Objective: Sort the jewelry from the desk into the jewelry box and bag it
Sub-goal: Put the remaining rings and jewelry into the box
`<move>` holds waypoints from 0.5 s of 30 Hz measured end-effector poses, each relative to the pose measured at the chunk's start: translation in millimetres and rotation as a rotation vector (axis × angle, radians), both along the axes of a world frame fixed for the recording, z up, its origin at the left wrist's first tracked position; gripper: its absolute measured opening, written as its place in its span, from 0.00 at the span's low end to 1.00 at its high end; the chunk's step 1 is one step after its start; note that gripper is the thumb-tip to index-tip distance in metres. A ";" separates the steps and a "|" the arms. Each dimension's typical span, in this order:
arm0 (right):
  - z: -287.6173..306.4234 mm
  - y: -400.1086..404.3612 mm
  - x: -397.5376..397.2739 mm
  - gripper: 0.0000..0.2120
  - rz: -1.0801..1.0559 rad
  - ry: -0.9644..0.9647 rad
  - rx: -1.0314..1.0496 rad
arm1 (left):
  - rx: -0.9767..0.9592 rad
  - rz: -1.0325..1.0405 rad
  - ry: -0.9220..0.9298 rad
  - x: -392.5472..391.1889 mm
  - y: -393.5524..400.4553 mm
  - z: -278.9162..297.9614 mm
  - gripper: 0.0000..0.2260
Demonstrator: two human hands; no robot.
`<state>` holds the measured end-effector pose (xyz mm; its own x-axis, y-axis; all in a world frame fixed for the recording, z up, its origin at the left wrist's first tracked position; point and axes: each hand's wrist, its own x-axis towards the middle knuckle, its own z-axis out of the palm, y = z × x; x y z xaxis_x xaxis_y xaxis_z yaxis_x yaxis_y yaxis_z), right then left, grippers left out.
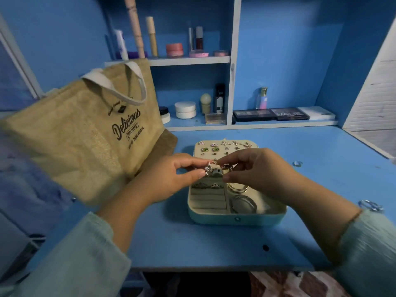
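An open jewelry box (236, 218) with a pale blue shell and cream lining sits mid-desk. Its raised lid (225, 150) carries several stud earrings. Bangles (243, 203) and rings lie in the tray compartments. My left hand (171, 179) pinches a silver ring (208, 169) above the tray. My right hand (259, 174) pinches another ring (227, 167) just beside it. A jute tote bag (85, 133) printed "Delicious" stands at the left of the desk. A silver ring (297, 163) and a silver bangle (370, 205) lie loose on the desk to the right.
Shelves behind the desk (214, 243) hold cosmetics, jars, bottles and eyeshadow palettes (271, 114). A white louvred panel (375, 99) stands at the far right. A dark round hole (265, 248) marks the desk near its front edge.
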<state>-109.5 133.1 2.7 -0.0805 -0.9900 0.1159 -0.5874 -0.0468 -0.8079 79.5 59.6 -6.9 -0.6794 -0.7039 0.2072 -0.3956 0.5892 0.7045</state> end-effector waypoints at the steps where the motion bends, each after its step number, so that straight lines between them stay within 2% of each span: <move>1: -1.1 -0.8 0.9 0.12 0.019 0.031 0.003 | 0.003 -0.006 0.039 1.0 -0.4 -3.2 0.11; 4: -6.2 -4.2 1.5 0.13 0.068 0.101 0.013 | -0.021 -0.041 0.106 4.4 -4.0 -15.2 0.09; 7: -11.1 -7.6 2.3 0.13 0.101 0.153 -0.031 | -0.071 -0.071 0.090 7.1 -7.2 -26.0 0.06; 10: -15.4 -8.6 2.1 0.16 0.182 0.200 -0.125 | -0.164 -0.067 0.024 10.0 -10.7 -33.3 0.16; 12: -21.4 -10.2 -1.1 0.18 0.240 0.243 -0.232 | -0.194 -0.073 0.017 11.4 -11.9 -34.0 0.16; 15: -27.0 -11.9 -3.7 0.15 0.296 0.286 -0.351 | -0.242 -0.076 -0.006 12.1 -11.7 -32.6 0.15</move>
<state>-113.2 121.2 -24.3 0.2789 -0.8635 0.4202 -0.7027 -0.4817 -0.5235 91.6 47.9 -39.4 -0.7302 -0.5812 0.3590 -0.3475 0.7685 0.5373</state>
